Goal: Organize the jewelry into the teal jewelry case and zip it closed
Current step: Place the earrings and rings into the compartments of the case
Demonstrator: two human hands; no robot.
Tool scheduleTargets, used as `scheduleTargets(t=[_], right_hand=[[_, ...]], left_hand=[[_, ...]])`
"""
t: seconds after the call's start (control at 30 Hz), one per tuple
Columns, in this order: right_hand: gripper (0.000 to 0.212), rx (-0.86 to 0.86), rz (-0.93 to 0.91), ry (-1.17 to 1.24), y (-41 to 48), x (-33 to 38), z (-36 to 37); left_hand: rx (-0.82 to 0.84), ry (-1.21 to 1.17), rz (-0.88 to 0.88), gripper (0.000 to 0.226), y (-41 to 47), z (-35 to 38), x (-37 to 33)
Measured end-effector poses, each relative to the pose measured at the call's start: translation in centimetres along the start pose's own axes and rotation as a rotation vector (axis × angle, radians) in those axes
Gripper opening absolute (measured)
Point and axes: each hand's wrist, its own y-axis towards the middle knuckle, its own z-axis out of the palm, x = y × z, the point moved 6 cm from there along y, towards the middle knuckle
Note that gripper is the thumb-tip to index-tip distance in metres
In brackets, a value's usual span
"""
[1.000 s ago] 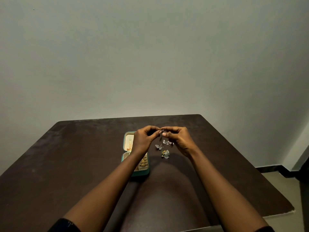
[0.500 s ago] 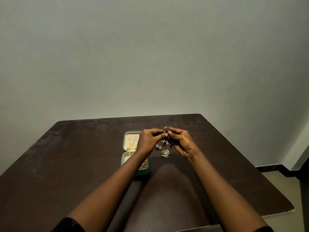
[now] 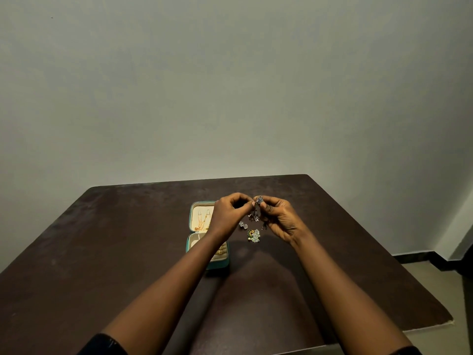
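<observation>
My hands have drifted slightly right since a second ago, uncovering more of the lid. Left hand (image 3: 230, 216) and right hand (image 3: 280, 219) both pinch a silvery earring (image 3: 259, 200), blue stone up top, cluster dangling below. The teal jewelry case (image 3: 219, 264) lies open on the desk (image 3: 102, 252) under my left wrist. Loose sparkly pieces (image 3: 254, 235) rest beneath my hands.

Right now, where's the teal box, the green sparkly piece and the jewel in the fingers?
teal jewelry case (image 3: 219, 264): head view, near teal wall.
green sparkly piece (image 3: 254, 235): head view, its middle.
pinched jewel (image 3: 259, 200): head view, its top stone.
</observation>
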Motion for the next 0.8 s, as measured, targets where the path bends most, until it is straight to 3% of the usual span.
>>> scheduleTargets(t=[0.33,0.6,0.8], right_hand=[[0.016,-0.033,-0.027,-0.006,0.3,0.1,0.2],[0.020,-0.033,-0.032,-0.053,0.1,0.7,-0.4],[0.021,-0.016,-0.032,-0.128,0.3,0.8,-0.3]], left_hand=[[0.094,-0.130,-0.107,0.018,-0.1,0.7,0.6],[0.119,0.021,-0.105,0.015,-0.3,0.1,1.1],[0.009,0.062,-0.030,0.017,-0.2,-0.1,0.3]])
